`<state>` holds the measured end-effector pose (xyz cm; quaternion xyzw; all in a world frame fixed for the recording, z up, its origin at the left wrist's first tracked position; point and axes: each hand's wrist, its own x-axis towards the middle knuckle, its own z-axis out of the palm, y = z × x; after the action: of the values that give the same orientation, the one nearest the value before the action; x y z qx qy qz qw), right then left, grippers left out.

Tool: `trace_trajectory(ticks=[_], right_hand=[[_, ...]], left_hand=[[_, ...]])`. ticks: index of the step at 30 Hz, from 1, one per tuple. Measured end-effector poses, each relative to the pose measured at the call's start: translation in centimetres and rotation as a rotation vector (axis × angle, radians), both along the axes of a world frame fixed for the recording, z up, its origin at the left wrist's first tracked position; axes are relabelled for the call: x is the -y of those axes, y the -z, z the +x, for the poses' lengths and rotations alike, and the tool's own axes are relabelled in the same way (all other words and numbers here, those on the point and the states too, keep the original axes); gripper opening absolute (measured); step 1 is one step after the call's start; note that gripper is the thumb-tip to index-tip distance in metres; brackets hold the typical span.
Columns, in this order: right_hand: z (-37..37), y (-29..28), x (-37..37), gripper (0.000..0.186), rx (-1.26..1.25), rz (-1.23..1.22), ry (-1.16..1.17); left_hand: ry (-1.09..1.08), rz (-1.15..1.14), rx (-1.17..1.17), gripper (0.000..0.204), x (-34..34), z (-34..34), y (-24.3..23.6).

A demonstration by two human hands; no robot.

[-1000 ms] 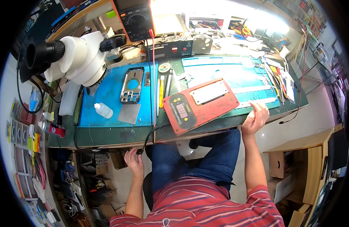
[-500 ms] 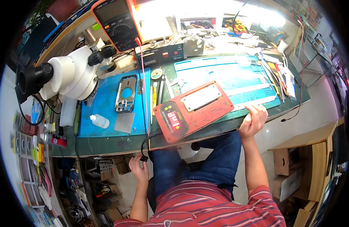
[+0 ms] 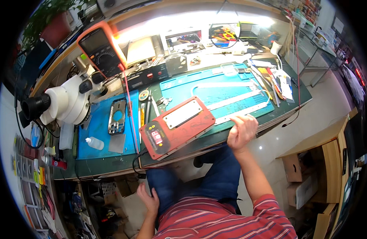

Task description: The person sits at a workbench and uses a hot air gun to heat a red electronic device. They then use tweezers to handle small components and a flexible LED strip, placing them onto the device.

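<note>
My left hand (image 3: 148, 199) hangs beside my left thigh, below the bench edge, its fingers apart and nothing in it. Just above it, the black cable (image 3: 136, 162) of a red heating plate (image 3: 182, 135) droops over the front edge, ending in a dark plug. The heating plate lies slanted at the bench front, with a pale metal slab (image 3: 183, 114) on top and a lit display at its left end. Off its right end, my right hand (image 3: 242, 132) hovers near the bench edge, fingers loosely curled with nothing visible in them.
At left stand a white microscope (image 3: 68, 99) and an orange-rimmed multimeter (image 3: 102, 49). A blue mat (image 3: 86, 135) bears a phone frame (image 3: 117, 116) and a small bottle (image 3: 94, 143). Metal rulers (image 3: 241, 113) rest on another mat; several hand tools (image 3: 267, 79) lie at right.
My left hand has let go of the cable's plug end and moved down, its fingers spreading. The view has shifted, so the bench things sit further left. The heating plate appears to stay put.
</note>
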<state>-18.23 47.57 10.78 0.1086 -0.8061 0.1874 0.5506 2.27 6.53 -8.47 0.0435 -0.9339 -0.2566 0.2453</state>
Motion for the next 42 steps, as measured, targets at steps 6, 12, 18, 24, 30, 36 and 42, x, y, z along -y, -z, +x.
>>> trace_trajectory(ticks=[6, 12, 18, 24, 30, 36, 42], right_hand=[[0.0, 0.6, -0.4, 0.025, -0.026, 0.003, -0.036], [1.3, 2.1, -2.0, 0.024, 0.049, 0.157, -0.183], [3.6, 2.6, -4.5, 0.021, 0.249, 0.213, -0.330], [6.7, 4.2, -7.0, 0.030, 0.395, 0.034, -0.665], [9.2, 10.5, -12.4, 0.040, 0.832, 0.043, -0.430], [14.3, 23.8, -23.8, 0.039, 1.507, -0.321, -0.052], [32.3, 40.1, -27.4, 0.043, 1.808, -1.338, -0.553]], left_hand=[[0.141, 0.017, 0.230, 0.043, -0.2, -0.8, -2.5], [0.439, -0.080, 0.348, 0.040, -5.0, -5.9, -6.6], [-0.007, -0.313, 0.255, 0.041, -4.6, -7.1, -2.8], [-0.210, -0.264, 0.180, 0.050, -5.0, -6.3, -2.0], [-0.193, 0.318, 0.470, 0.067, -12.8, -3.0, 0.3], [-0.196, 0.705, 0.629, 0.075, -12.7, 3.1, 4.7], [-0.342, 0.756, 0.968, 0.115, -8.2, 19.0, 9.4]])
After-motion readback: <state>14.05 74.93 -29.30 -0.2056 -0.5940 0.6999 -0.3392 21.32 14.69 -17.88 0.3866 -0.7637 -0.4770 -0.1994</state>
